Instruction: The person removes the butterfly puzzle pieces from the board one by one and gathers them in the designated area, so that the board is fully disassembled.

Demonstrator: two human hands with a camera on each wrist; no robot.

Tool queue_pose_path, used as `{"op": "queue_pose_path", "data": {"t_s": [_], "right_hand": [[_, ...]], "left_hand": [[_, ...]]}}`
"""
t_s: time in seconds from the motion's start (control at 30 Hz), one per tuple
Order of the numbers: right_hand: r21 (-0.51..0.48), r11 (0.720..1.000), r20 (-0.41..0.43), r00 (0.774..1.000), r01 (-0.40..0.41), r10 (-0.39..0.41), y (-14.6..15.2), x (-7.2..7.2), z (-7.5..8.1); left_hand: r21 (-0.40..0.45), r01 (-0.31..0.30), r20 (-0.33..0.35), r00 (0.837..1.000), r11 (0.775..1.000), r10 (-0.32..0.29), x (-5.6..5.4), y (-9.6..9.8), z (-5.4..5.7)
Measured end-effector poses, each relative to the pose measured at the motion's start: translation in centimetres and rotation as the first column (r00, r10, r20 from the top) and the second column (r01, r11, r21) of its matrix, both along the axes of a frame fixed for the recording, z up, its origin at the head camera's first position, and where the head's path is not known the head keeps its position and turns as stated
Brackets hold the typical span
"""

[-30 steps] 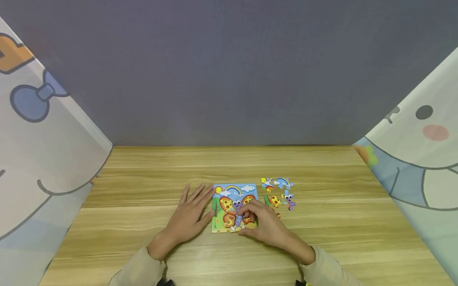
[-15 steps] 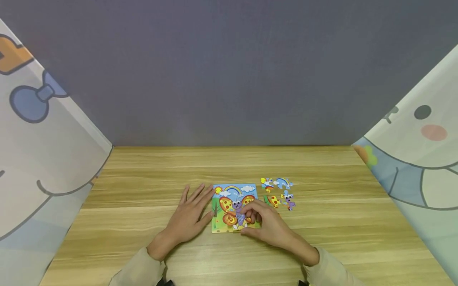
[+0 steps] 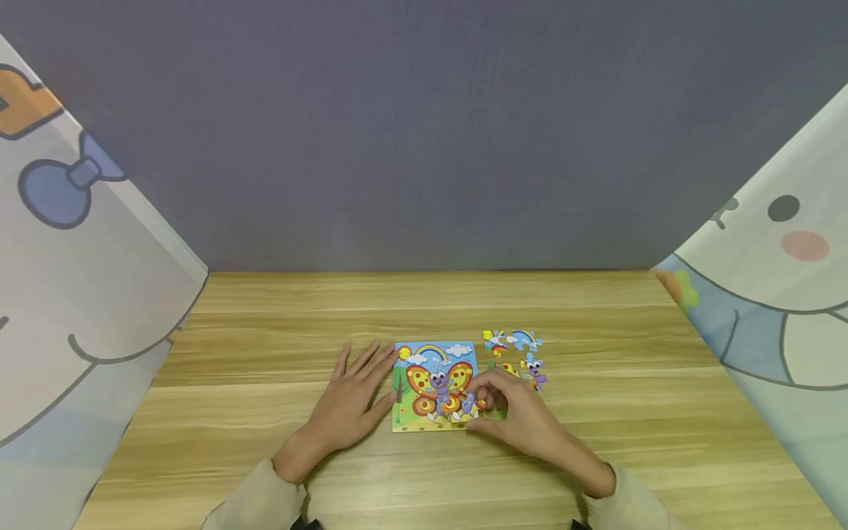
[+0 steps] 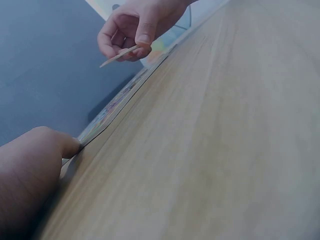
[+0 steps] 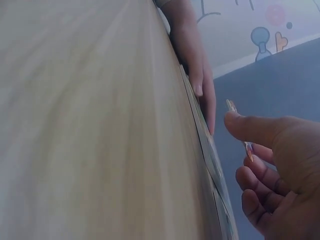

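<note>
Rightward goes my right hand [image 3: 515, 414] since half a second ago, shifting the butterfly-body puzzle piece [image 3: 467, 405] from over the middle of the butterfly puzzle board [image 3: 409, 422] to its lower right part, while my left hand [image 3: 351, 406] stays where it was. I pinch that piece between thumb and fingers, and both wrist views show it lifted clear above the board. My left hand lies with its fingers extended on the wood-grain counter [image 3: 424, 482], fingertips and thumb at the board's left edge. Beyond my right hand, loose on the counter, are a sun piece [image 3: 493, 339], a rainbow piece [image 3: 526, 339], a butterfly-head piece [image 3: 534, 372] and a yellow wing piece [image 3: 506, 367], the last partly hidden by my fingers. Beige sleeves [image 3: 257, 500] reach my wrists, and a grey panel [image 3: 424, 140] stands behind the counter.
</note>
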State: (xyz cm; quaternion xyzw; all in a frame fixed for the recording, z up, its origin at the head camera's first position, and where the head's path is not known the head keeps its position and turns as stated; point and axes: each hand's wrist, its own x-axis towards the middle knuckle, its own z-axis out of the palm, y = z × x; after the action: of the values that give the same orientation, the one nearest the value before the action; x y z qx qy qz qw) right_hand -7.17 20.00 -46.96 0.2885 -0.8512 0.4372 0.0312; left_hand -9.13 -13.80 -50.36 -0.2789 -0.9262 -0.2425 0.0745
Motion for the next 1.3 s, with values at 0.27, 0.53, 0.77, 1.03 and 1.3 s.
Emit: {"op": "queue_pose_path", "data": {"t_s": [0.27, 0.53, 0.77, 1.03, 1.3], "right_hand": [[-0.013, 1.0, 0.01, 1.0, 0.011, -0.011, 2.1, 0.1, 0.0], [0.008, 0.999, -0.031, 0.999, 0.037, -0.036, 4.2, 0.6, 0.0], [-0.022, 0.999, -0.023, 0.999, 0.04, -0.041, 5.9, 0.9, -0.1], [-0.005, 0.999, -0.06, 0.997, 0.044, -0.045, 7.4, 1.2, -0.3], [0.017, 0.998, -0.058, 0.996, 0.062, -0.061, 9.0, 1.2, -0.7]], "left_hand": [[0.0, -0.001, 0.002, 1.0, 1.0, 0.001, 0.1, 0.0, 0.0], [0.003, 0.004, -0.005, 1.0, 1.0, -0.004, 0.0, 0.0, 0.0], [0.007, 0.012, -0.003, 1.0, 1.0, -0.012, -0.1, 0.0, 0.0], [-0.006, 0.009, 0.005, 1.0, 1.0, -0.009, -0.1, 0.0, -0.1], [-0.009, 0.008, 0.006, 1.0, 1.0, -0.008, -0.1, 0.0, -0.1]]}}
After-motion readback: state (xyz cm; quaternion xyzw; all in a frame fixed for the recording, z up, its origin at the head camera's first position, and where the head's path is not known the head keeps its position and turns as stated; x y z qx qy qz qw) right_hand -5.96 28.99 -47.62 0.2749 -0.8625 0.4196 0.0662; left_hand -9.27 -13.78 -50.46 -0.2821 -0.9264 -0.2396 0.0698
